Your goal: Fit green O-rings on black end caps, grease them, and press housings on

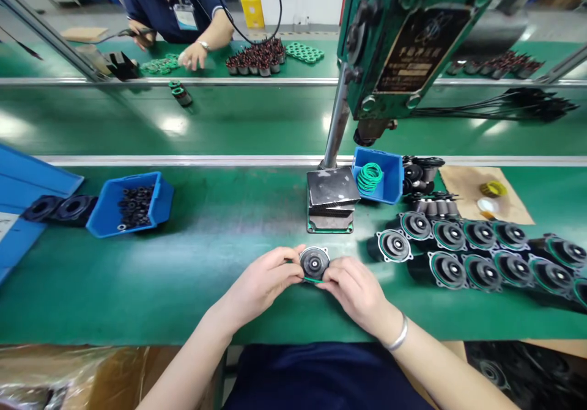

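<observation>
A round black motor housing (314,262) with a pale metal rim stands on the green bench in front of me. Along its near edge runs a thin green rubber ring (313,280), partly covered by my fingers. My left hand (270,275) pinches the ring at the housing's left side, thumb and fingers pressed together. At the right side my right hand (355,288), with a silver bangle on its wrist, pinches the ring as well. Just beyond the housing sits a black metal block (334,187) under the press.
A green press (413,37) overhangs the bench. Behind the block, a blue bin (389,181) holds green rings. Several similar housings (449,269) stand at right. Another blue bin (162,202) with small black parts is at left. A co-worker (165,7) works across the conveyor.
</observation>
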Motion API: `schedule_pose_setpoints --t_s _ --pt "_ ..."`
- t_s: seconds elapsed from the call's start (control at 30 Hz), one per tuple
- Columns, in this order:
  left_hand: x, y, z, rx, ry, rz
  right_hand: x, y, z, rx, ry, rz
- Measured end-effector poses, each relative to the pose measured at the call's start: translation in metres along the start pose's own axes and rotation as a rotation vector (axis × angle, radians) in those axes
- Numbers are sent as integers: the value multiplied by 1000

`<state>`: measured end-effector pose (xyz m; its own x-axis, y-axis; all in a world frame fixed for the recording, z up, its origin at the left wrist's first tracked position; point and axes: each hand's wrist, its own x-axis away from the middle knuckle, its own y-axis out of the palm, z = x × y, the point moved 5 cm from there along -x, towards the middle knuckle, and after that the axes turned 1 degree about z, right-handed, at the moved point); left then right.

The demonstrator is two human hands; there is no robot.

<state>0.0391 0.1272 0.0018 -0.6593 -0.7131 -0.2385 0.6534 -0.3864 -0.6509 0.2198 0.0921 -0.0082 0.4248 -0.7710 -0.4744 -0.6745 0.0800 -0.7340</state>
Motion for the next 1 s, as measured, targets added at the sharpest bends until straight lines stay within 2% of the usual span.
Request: schedule_pose_setpoints --t_s 0.1,0.2,0.27,0.33,0.4,0.43,0.57,0.7,0.8,0.9,1.0 --pt "9 6 5 -5 18 -12 5 0 -15 133 -146 -21" --pt "15 13 10 -5 46 -23 5 -19 -21 212 -286 -39" --pt "12 17 9 -16 22 3 0 -43 -7 276 -179 19" --pt "5 21 7 -49 -8 28 -3 -68 19 400 70 62" --pt "-7 29 8 -92 -1 39 -1 -82 44 524 252 31" --pt "-14 34 10 -111 14 42 1 -82 51 559 285 -2" --pt "-37 61 30 -111 112 31 9 -62 57 499 319 -23" --pt "-50 92 56 -95 244 -32 12 -52 45 173 442 11" --pt "-56 97 67 -200 304 16 10 -77 41 51 465 67" --pt "-64 89 67 -311 229 50 9 -117 52 267 397 172" --pt "-72 84 63 -282 164 8 12 -130 75 413 366 84"
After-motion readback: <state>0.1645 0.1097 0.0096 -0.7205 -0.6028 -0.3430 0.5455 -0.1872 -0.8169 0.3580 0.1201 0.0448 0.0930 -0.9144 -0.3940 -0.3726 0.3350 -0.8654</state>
